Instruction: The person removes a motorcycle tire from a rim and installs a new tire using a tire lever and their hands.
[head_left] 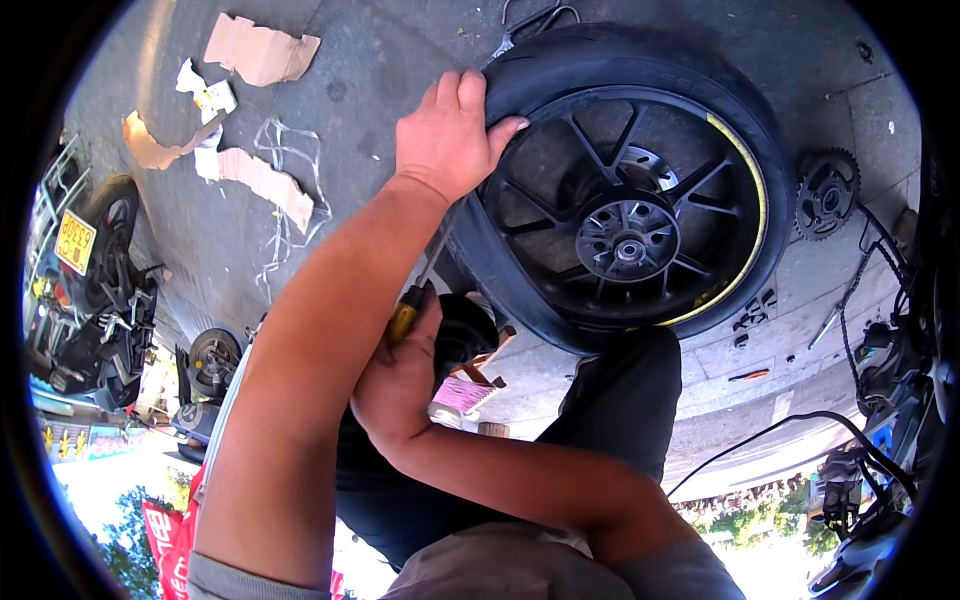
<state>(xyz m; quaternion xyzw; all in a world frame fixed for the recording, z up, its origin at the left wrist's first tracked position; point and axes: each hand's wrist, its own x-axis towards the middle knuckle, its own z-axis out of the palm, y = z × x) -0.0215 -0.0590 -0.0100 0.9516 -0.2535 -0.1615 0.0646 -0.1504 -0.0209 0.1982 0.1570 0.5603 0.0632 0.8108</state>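
A black motorcycle wheel with several spokes (628, 240) and a yellow strip along part of its rim lies on the ground. Around it is a thick black tyre (735, 115). My left hand (445, 135) grips the tyre's upper left edge, fingers curled over the outside and thumb across the sidewall. Below it, my right hand (398, 375) is closed round the yellow and black handle of a screwdriver (403, 318). The long metal shaft runs up to the tyre's left side; its tip is hidden behind my left wrist. My dark-trousered knee (640, 375) is against the tyre's lower edge.
A toothed sprocket (828, 193) and a chain (850, 300) lie right of the wheel, near small dark parts (755, 312). Torn cardboard (262, 50) and clear plastic straps (290, 150) lie at upper left. Motorcycles (110, 250) stand at both sides. A pink-corded stool (465, 393) is below.
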